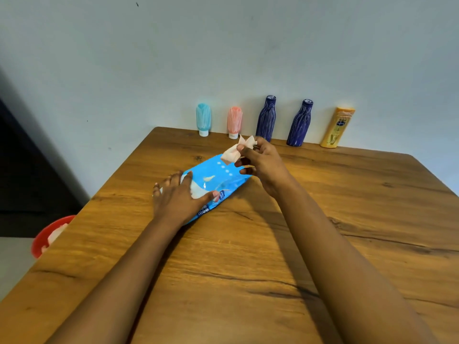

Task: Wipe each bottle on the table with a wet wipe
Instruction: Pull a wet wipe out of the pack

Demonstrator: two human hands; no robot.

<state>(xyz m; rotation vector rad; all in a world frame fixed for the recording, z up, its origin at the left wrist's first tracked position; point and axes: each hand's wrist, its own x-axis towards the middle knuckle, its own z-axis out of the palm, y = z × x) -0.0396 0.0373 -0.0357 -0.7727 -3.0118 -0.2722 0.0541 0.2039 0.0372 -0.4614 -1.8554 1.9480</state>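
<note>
Several bottles stand in a row along the far table edge by the wall: a light blue tube (203, 119), a pink tube (234, 122), two dark blue bottles (266, 119) (299, 123) and a yellow bottle (337, 127). A blue wet-wipe pack (223, 180) lies flat mid-table. My left hand (179, 197) rests flat on the pack's near end, fingers spread. My right hand (260, 162) hovers over the pack's far end and pinches a white wet wipe (237, 148) between thumb and fingers, in front of the pink tube.
The wooden table (248, 256) reaches the wall (223, 58) at the back. A red bin (47, 235) holding white crumpled material sits on the floor past the table's left edge.
</note>
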